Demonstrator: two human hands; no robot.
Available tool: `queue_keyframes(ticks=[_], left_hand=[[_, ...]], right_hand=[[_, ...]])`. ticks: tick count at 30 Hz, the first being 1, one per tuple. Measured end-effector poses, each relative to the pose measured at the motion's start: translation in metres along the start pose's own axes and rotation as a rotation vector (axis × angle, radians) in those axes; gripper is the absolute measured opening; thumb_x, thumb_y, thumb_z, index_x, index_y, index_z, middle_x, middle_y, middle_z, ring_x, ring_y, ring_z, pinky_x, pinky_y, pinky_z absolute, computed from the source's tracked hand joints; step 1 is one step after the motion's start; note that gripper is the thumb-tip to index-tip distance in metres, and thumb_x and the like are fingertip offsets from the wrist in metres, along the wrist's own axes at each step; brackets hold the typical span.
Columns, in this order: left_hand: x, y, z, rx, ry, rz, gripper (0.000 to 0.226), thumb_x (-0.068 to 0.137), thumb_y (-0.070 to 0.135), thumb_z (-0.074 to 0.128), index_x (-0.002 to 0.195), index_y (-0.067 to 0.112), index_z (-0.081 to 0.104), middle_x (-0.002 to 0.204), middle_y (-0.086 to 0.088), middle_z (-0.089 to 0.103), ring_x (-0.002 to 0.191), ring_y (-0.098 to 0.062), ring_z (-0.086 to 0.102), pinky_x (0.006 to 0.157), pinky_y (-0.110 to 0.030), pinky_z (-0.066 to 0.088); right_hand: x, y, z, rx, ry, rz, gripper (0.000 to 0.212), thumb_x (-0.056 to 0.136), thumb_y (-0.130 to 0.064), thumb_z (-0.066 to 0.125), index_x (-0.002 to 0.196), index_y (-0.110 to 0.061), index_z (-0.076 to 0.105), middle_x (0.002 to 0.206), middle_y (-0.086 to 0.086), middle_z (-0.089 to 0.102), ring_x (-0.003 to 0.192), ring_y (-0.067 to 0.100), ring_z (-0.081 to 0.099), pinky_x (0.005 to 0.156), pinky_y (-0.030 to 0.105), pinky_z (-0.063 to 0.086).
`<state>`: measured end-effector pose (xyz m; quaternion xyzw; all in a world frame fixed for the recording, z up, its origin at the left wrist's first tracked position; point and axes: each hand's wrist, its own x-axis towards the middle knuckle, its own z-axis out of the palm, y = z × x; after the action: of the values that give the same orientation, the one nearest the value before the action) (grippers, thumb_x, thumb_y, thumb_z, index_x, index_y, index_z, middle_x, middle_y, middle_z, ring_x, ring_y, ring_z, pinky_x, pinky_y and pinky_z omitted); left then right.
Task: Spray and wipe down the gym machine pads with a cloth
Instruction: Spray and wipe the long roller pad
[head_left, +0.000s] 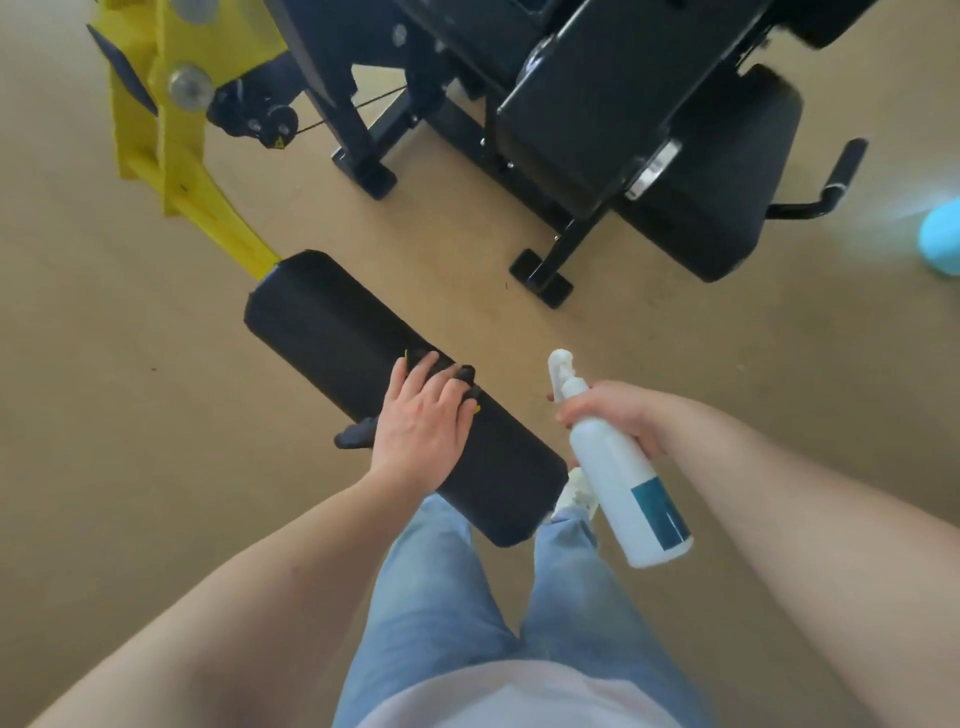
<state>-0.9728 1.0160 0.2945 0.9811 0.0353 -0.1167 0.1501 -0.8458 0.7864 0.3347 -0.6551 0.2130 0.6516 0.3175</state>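
A long black roller pad (332, 332) sticks out from a yellow machine arm (171, 130), running diagonally toward me over my legs. My left hand (423, 423) lies flat on the pad's near half, pressing a dark cloth (356, 434) against it; bits of cloth show beyond my fingertips and beside my wrist. My right hand (618, 415) is to the right of the pad and grips a white spray bottle (623, 488) with a teal label. Its nozzle points up and away, off the pad.
The black frame, seat and back pads of the machine (649, 130) fill the upper right, with feet on the tan floor (130, 415). A black handle (847, 166) juts out right. A light blue round object (943, 239) lies at the right edge.
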Motion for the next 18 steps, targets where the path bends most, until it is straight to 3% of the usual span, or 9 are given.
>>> queue_keyframes(ticks=[2,6,10,13,16,18], left_hand=[[-0.012,0.021,0.01,0.0,-0.007,0.026,0.04,0.106,0.038,0.038,0.11,0.018,0.072,0.131,0.003,0.068,0.142,-0.028,0.045,0.124,-0.054,0.02],[-0.032,0.065,0.028,-0.019,-0.056,0.076,0.038,0.104,0.04,0.039,0.107,0.024,0.073,0.127,0.009,0.069,0.138,-0.023,0.049,0.124,-0.053,0.019],[-0.049,0.103,0.047,-0.049,-0.093,0.168,0.031,0.101,0.042,0.047,0.104,0.029,0.074,0.119,0.013,0.072,0.13,-0.022,0.056,0.123,-0.053,0.021],[-0.046,0.109,0.051,-0.016,-0.137,0.258,0.032,0.1,0.047,0.048,0.107,0.035,0.076,0.117,0.015,0.072,0.126,-0.022,0.058,0.122,-0.054,0.022],[-0.033,0.104,0.046,0.004,-0.158,0.358,0.032,0.098,0.048,0.048,0.107,0.037,0.077,0.113,0.017,0.072,0.117,-0.02,0.061,0.12,-0.051,0.021],[-0.024,0.101,0.041,0.027,-0.189,0.361,0.032,0.098,0.049,0.048,0.106,0.038,0.076,0.107,0.016,0.073,0.113,-0.019,0.063,0.119,-0.052,0.023]], right_hand=[[-0.003,0.011,-0.006,0.014,-0.019,-0.029,0.05,0.091,-0.022,0.071,0.137,-0.031,0.055,0.093,0.021,0.075,0.077,0.034,0.074,0.071,0.046,0.064],[-0.009,0.033,-0.013,0.034,-0.037,-0.092,0.053,0.092,-0.018,0.071,0.14,-0.029,0.054,0.116,0.027,0.071,0.08,0.036,0.072,0.077,0.048,0.063],[-0.01,0.05,-0.022,0.048,-0.038,-0.116,0.052,0.091,-0.016,0.072,0.139,-0.028,0.055,0.104,0.021,0.07,0.076,0.034,0.071,0.072,0.043,0.064],[-0.007,0.056,-0.023,-0.01,-0.019,-0.131,0.052,0.088,-0.02,0.074,0.137,-0.027,0.059,0.108,0.019,0.071,0.082,0.033,0.07,0.086,0.048,0.063],[-0.005,0.055,-0.016,-0.019,-0.019,-0.131,0.046,0.09,-0.018,0.071,0.134,-0.025,0.06,0.101,0.015,0.071,0.078,0.028,0.068,0.076,0.038,0.06],[-0.001,0.052,-0.009,-0.012,-0.02,-0.129,0.046,0.089,-0.015,0.07,0.133,-0.023,0.059,0.102,0.017,0.072,0.079,0.029,0.069,0.079,0.043,0.06]])
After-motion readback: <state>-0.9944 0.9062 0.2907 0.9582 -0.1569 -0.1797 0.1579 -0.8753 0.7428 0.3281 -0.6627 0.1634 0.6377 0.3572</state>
